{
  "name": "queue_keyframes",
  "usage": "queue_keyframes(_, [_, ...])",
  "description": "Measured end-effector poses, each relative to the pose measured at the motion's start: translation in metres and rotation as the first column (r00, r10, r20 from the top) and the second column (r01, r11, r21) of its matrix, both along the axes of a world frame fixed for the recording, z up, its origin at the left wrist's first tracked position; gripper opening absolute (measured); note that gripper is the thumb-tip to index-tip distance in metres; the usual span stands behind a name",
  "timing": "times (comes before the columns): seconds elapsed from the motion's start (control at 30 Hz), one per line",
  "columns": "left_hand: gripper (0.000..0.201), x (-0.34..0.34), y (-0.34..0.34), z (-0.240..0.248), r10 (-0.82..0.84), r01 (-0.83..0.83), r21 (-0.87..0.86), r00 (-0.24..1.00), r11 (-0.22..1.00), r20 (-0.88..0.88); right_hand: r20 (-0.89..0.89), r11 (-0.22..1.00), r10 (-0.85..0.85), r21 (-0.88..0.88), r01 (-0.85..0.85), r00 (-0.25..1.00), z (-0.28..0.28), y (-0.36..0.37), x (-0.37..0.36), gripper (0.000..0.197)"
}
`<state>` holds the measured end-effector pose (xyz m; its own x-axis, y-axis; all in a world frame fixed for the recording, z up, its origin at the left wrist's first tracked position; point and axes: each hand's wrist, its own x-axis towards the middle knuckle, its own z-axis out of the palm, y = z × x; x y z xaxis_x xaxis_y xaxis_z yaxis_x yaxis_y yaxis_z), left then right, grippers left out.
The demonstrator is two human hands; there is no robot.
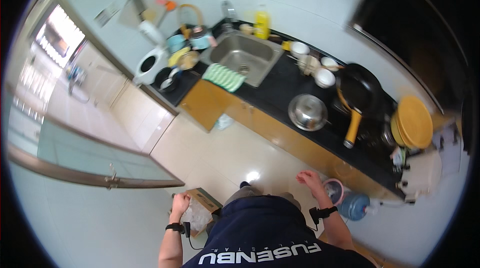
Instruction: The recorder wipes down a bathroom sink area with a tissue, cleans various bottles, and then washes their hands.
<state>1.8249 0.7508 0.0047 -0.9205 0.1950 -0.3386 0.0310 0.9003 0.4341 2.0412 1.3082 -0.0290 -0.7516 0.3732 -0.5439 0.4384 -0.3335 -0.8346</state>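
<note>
Box (cardboard) beside left grip

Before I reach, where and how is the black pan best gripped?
Probably grip the black pan by its yellow handle, from the front of the counter with the right hand: the handle juts that way, and this hand is nearer.

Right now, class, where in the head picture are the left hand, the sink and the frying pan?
Left hand [180, 203], head view: middle of the hand.
Sink [234, 61], head view: bare basin floor.
Frying pan [358, 86], head view: dark inside surface.
</note>
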Motion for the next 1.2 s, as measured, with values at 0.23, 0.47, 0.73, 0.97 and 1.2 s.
queue_keyframes(0.23, [0.022, -0.078, -0.031, 0.070, 0.037, -0.033, 0.097, 0.999, 0.995, -0.039, -0.093, 0.918, 0.397, 0.035, -0.395, 0.913, 0.084, -0.102, -0.259, 0.019])
queue_keyframes(0.47, [0.018, -0.206, -0.053, 0.118, 0.138, -0.115, 0.145, 0.978, 0.983, -0.155, -0.182, 0.709, 0.697, 0.031, -0.705, 0.693, 0.155, -0.196, -0.455, 0.020])
queue_keyframes(0.73, [0.018, -0.372, -0.132, 0.185, 0.306, -0.297, 0.075, 0.929, 0.952, -0.207, -0.322, 0.464, 0.846, 0.053, -0.884, 0.424, 0.222, -0.335, -0.704, 0.020])
queue_keyframes(0.97, [0.014, -0.499, -0.226, 0.223, 0.470, -0.452, 0.129, 0.848, 0.883, -0.246, -0.379, 0.242, 0.904, 0.072, -0.968, 0.198, 0.251, -0.482, -0.871, 0.021])
queue_keyframes(1.2, [0.012, -0.690, -0.364, 0.214, 0.442, -0.406, 0.177, 0.845, 0.896, -0.300, -0.409, 0.329, 0.860, -0.013, -0.944, 0.305, 0.225, -0.625, -1.023, 0.021])
